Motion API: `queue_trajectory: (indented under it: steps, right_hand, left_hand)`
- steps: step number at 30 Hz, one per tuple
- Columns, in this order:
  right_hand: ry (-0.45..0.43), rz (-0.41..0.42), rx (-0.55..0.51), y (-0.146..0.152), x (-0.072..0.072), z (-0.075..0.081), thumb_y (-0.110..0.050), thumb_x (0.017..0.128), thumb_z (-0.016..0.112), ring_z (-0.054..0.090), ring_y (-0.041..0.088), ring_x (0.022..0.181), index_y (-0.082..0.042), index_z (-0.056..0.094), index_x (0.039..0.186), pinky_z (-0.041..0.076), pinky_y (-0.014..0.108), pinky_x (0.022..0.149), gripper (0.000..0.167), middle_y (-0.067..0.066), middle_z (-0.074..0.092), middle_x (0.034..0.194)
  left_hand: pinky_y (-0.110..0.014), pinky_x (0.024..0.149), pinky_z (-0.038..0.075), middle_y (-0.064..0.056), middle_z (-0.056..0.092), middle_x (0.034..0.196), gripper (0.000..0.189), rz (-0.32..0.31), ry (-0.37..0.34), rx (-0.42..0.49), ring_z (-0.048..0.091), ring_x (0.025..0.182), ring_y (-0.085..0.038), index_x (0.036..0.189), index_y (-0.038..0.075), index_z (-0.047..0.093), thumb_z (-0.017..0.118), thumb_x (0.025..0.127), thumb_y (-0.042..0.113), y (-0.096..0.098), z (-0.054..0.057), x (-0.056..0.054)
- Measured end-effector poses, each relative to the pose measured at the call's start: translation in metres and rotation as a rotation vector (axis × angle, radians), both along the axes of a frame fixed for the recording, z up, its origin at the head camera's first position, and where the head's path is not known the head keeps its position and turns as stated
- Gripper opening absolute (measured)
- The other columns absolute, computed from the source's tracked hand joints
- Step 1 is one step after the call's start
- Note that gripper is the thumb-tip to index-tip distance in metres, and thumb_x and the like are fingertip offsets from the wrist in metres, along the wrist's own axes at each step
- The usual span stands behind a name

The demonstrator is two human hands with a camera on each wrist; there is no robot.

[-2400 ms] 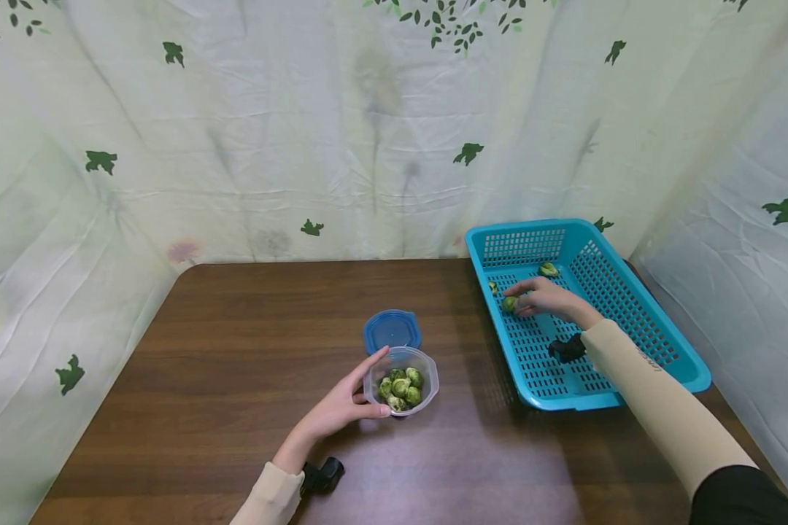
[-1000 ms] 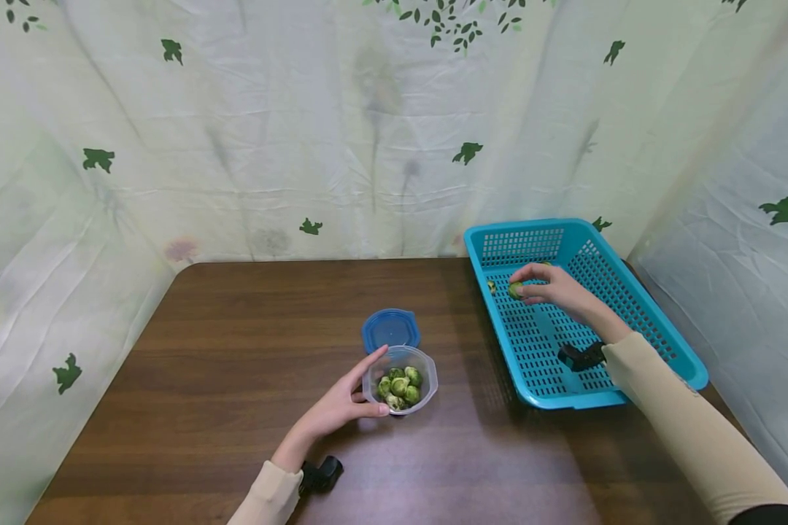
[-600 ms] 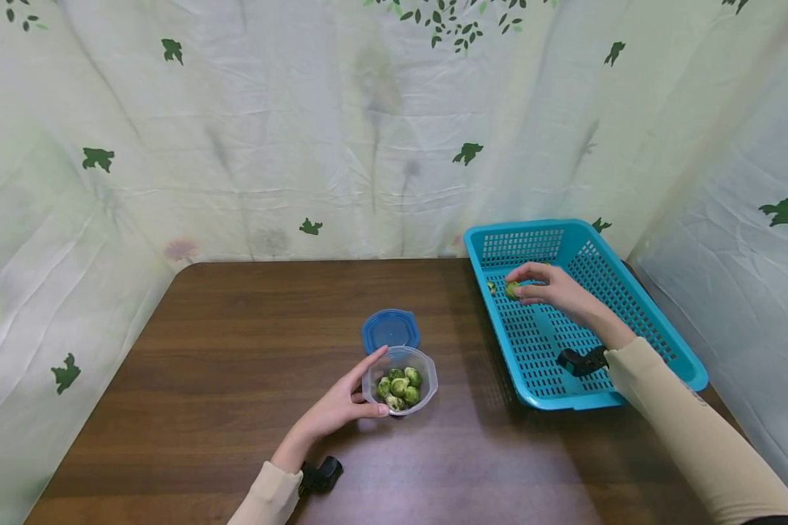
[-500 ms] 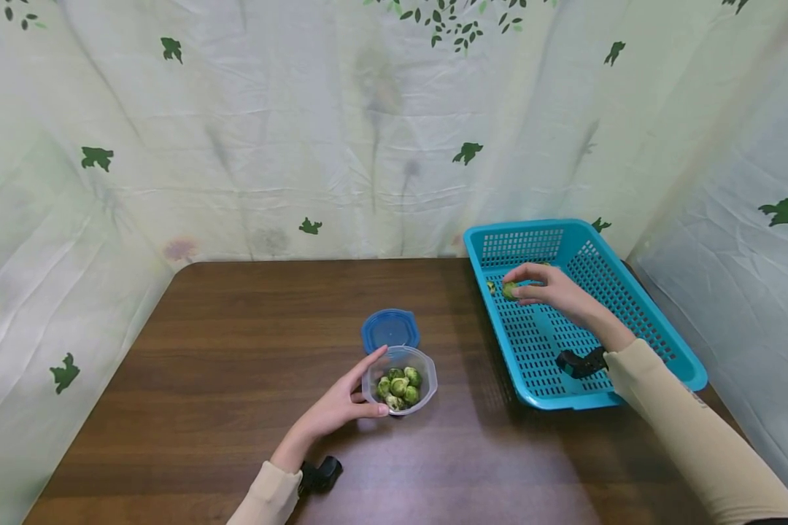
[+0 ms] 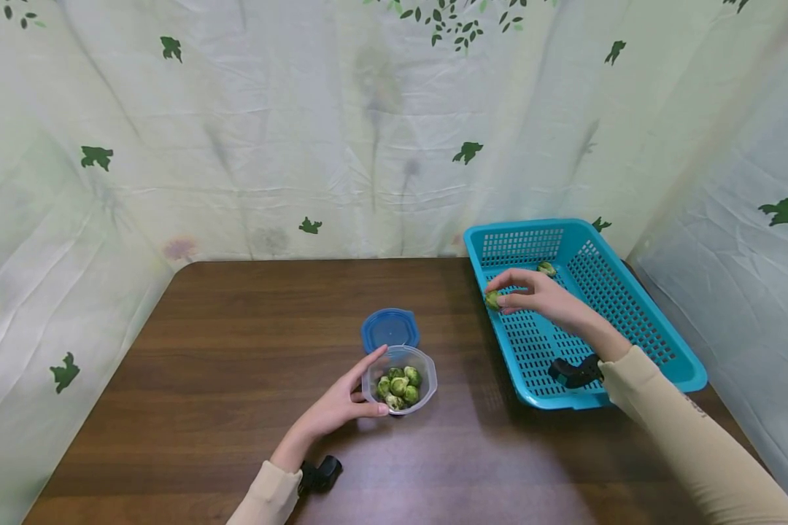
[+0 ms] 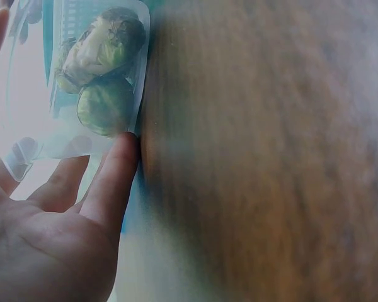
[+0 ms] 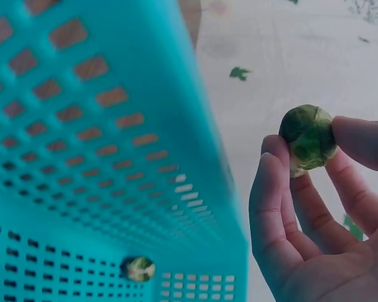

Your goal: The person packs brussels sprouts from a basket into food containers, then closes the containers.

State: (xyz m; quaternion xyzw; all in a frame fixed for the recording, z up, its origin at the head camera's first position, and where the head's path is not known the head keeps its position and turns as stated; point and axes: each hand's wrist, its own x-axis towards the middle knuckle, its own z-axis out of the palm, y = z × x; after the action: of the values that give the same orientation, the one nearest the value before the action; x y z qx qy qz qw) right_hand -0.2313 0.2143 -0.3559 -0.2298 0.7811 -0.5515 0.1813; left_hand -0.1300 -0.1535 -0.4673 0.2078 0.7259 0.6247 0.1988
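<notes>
My right hand (image 5: 541,295) pinches a green Brussels sprout (image 5: 493,300) between thumb and fingertips, above the left wall of the blue basket (image 5: 663,357). In the right wrist view this Brussels sprout (image 7: 307,137) is level with the basket's rim. Another Brussels sprout (image 5: 547,268) lies on the basket floor near the back. My left hand (image 5: 338,405) grips the side of a clear plastic container (image 5: 431,386) on the table, thumb in front and fingers behind. Several Brussels sprouts (image 5: 400,386) are inside it. In the left wrist view, fingers (image 6: 110,189) touch the container's wall (image 6: 63,148).
A blue lid (image 5: 390,328) lies on the brown wooden table (image 5: 236,350) just behind the container. White curtains (image 5: 256,131) with leaf prints hang behind the table and along both sides. The basket occupies the table's back right corner.
My right hand has picked the Brussels sprout up off the basket floor and moved left with it to the basket's left wall. The left hand and container have stayed in place.
</notes>
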Motion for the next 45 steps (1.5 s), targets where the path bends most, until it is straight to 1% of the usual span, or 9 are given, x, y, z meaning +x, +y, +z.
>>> queue_trajectory:
  steps: [3, 8, 13, 18, 22, 27, 33, 39, 45]
  right_hand:
    - [-0.01, 0.017, -0.01, -0.005, 0.003, 0.002, -0.009, 0.097, 0.055, 0.061, 0.039, 0.096, 0.005, 0.055, 0.12, 0.05, 0.044, 0.087, 0.027, 0.02, 0.051, 0.124]
    - [-0.005, 0.044, -0.005, -0.014, 0.009, 0.004, -0.01, 0.096, 0.057, 0.063, 0.031, 0.093, 0.002, 0.057, 0.119, 0.049, 0.048, 0.087, 0.027, 0.018, 0.053, 0.124]
    - [-0.004, 0.082, -0.006, -0.023, 0.013, 0.006, -0.01, 0.095, 0.058, 0.061, 0.03, 0.091, 0.003, 0.057, 0.119, 0.05, 0.046, 0.085, 0.026, 0.017, 0.053, 0.121]
    - [-0.007, 0.115, -0.001, -0.031, 0.016, 0.008, -0.01, 0.095, 0.058, 0.061, 0.03, 0.092, 0.003, 0.057, 0.119, 0.051, 0.042, 0.084, 0.027, 0.016, 0.054, 0.121]
    - [-0.007, 0.133, 0.013, -0.038, 0.019, 0.009, -0.011, 0.095, 0.059, 0.061, 0.029, 0.093, 0.002, 0.058, 0.118, 0.051, 0.042, 0.085, 0.027, 0.014, 0.056, 0.118]
    - [0.008, 0.166, 0.056, -0.047, 0.024, 0.008, -0.012, 0.095, 0.059, 0.06, 0.029, 0.094, -0.002, 0.06, 0.117, 0.05, 0.041, 0.084, 0.024, 0.011, 0.058, 0.116]
    - [-0.007, 0.215, 0.059, -0.059, 0.028, 0.004, -0.012, 0.094, 0.06, 0.06, 0.029, 0.092, -0.004, 0.061, 0.114, 0.049, 0.046, 0.085, 0.022, 0.011, 0.059, 0.117]
    - [-0.019, 0.246, 0.072, -0.072, 0.032, 0.0, -0.012, 0.093, 0.061, 0.061, 0.026, 0.096, -0.006, 0.062, 0.113, 0.05, 0.04, 0.085, 0.02, 0.009, 0.058, 0.119]
    - [-0.015, 0.287, 0.099, -0.083, 0.036, -0.005, -0.012, 0.092, 0.061, 0.06, 0.025, 0.093, -0.002, 0.062, 0.112, 0.051, 0.039, 0.083, 0.022, 0.007, 0.061, 0.112]
  left_hand:
    - [-0.037, 0.097, 0.044, -0.016, 0.019, 0.155, 0.085, 0.0, 0.003, 0.0, 0.035, 0.133, -0.036, 0.154, 0.02, 0.017, 0.069, 0.088, 0.009, 0.0, 0.0, 0.0]
    - [-0.036, 0.097, 0.044, -0.017, 0.019, 0.155, 0.085, -0.001, 0.002, 0.003, 0.035, 0.133, -0.036, 0.154, 0.02, 0.017, 0.069, 0.088, 0.008, 0.0, 0.0, 0.0]
    - [-0.037, 0.097, 0.043, -0.017, 0.019, 0.155, 0.085, -0.001, 0.0, 0.004, 0.034, 0.133, -0.036, 0.154, 0.021, 0.017, 0.069, 0.088, 0.008, 0.0, 0.0, 0.0]
    - [-0.037, 0.096, 0.044, -0.017, 0.019, 0.155, 0.086, -0.003, -0.001, 0.009, 0.034, 0.133, -0.036, 0.154, 0.017, 0.016, 0.07, 0.087, 0.009, 0.0, 0.0, -0.001]
    - [-0.037, 0.096, 0.044, -0.016, 0.02, 0.154, 0.087, -0.002, -0.003, 0.009, 0.034, 0.133, -0.035, 0.154, 0.016, 0.016, 0.07, 0.087, 0.01, 0.0, -0.001, 0.0]
    - [-0.037, 0.096, 0.044, -0.016, 0.019, 0.155, 0.086, -0.004, -0.002, 0.009, 0.034, 0.133, -0.035, 0.154, 0.017, 0.016, 0.07, 0.087, 0.01, 0.0, -0.001, 0.0]
    - [-0.039, 0.097, 0.044, -0.016, 0.018, 0.155, 0.086, -0.001, 0.003, -0.001, 0.035, 0.133, -0.035, 0.154, 0.019, 0.017, 0.07, 0.087, 0.011, 0.0, -0.001, -0.001]
    - [-0.041, 0.097, 0.043, -0.016, 0.019, 0.155, 0.086, -0.001, 0.005, -0.004, 0.036, 0.132, -0.035, 0.154, 0.02, 0.017, 0.07, 0.087, 0.011, 0.0, -0.001, -0.001]
    - [-0.043, 0.098, 0.042, -0.016, 0.019, 0.155, 0.085, -0.002, 0.0, -0.005, 0.035, 0.133, -0.035, 0.154, 0.021, 0.018, 0.07, 0.088, 0.011, 0.0, -0.001, -0.001]
